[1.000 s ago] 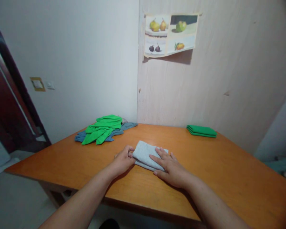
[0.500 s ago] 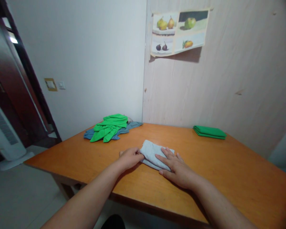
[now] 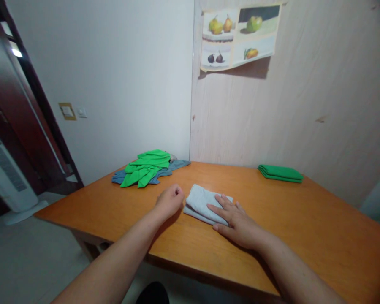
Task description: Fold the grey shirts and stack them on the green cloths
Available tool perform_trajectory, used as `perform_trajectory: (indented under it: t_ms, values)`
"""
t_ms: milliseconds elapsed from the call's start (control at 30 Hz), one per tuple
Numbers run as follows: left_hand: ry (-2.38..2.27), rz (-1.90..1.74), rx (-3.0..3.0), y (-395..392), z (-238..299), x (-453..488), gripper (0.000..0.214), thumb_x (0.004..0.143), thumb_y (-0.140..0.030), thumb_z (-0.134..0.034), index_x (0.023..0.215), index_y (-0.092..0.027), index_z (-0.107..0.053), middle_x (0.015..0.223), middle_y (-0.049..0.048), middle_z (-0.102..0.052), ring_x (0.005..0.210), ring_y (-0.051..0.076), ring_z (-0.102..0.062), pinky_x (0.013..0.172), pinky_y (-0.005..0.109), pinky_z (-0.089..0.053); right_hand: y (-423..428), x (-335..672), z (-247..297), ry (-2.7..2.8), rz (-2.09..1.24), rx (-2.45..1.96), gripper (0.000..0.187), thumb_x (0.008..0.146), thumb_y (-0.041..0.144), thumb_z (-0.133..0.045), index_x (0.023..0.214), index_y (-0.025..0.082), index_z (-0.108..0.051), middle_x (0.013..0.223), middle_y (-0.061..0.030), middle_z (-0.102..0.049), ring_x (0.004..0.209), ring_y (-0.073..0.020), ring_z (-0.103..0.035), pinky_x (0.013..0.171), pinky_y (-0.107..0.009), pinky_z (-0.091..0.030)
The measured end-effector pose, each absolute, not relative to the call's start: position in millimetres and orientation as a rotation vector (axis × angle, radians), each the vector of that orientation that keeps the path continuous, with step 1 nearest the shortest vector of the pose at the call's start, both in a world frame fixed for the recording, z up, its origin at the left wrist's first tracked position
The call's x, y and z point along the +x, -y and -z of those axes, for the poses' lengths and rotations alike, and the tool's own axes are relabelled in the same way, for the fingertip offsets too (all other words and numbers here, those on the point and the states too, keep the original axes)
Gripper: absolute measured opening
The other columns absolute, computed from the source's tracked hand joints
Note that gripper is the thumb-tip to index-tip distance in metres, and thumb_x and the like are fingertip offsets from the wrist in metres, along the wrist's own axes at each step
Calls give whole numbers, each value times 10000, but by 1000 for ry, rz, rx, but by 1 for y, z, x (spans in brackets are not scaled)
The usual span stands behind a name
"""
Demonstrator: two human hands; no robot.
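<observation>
A folded light grey cloth (image 3: pixel 201 202) lies on the orange wooden table (image 3: pixel 304 228), near its middle. My right hand (image 3: pixel 236 218) lies flat on the cloth's right part, fingers stretched out and apart. My left hand (image 3: pixel 170 199) is just left of the cloth, lifted slightly, its fingers curled into a loose fist with nothing in them. It no longer touches the cloth.
A loose heap of green cloths (image 3: pixel 145 167) over a blue one (image 3: pixel 120 177) lies at the table's far left corner. A neatly folded green stack (image 3: pixel 280 173) sits at the far right by the wall. A white appliance (image 3: pixel 6 177) stands on the floor at left.
My left hand has let go of the grey cloth's left edge and drawn back a little, closing into a fist. My right hand stays pressed on the cloth.
</observation>
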State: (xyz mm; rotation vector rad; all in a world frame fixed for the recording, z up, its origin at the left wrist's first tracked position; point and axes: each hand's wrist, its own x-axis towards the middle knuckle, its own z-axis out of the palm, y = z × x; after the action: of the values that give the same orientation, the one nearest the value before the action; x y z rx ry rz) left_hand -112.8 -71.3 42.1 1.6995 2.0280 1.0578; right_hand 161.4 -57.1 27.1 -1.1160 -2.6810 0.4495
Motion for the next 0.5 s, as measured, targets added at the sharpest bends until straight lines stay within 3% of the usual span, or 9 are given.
perform_trajectory:
  t_ms: [167, 267, 367, 500]
  values:
    - [-1918, -1235, 2026, 51, -61, -94, 204, 915, -250, -439, 982, -203, -627, 1031, 47, -679, 1003, 195, -605, 876, 295, -463, 56, 162, -25, 2684, -423, -1113, 615, 937, 514, -535, 1514, 426, -340, 1668, -42, -63, 1526, -309, -30, 1177, -630, -53]
    - [-1875, -1062, 2280, 43, -70, -73, 347, 991, -293, -360, 1188, -177, -621, 1253, 107, -653, 1209, 230, -552, 1064, 369, -388, 55, 162, -24, 2687, -408, -1108, 613, 937, 510, -538, 1512, 420, -348, 1667, -48, -74, 1526, -311, -44, 1175, -635, -62]
    - [-1893, -741, 2432, 41, -68, -60, 473, 1026, -369, -285, 1404, -177, -495, 1524, 119, -454, 1439, 272, -337, 1184, 519, -202, 55, 162, -24, 2682, -403, -1096, 616, 935, 503, -545, 1513, 419, -346, 1666, -45, -81, 1526, -313, -41, 1175, -637, -64]
    - [-1888, -423, 2454, 45, -49, -60, 577, 1026, -446, -247, 1526, -173, -336, 1626, 127, -252, 1513, 296, -160, 1185, 626, -63, 56, 162, -26, 2676, -411, -1095, 626, 935, 497, -549, 1517, 420, -332, 1665, -37, -82, 1525, -317, -49, 1178, -636, -65]
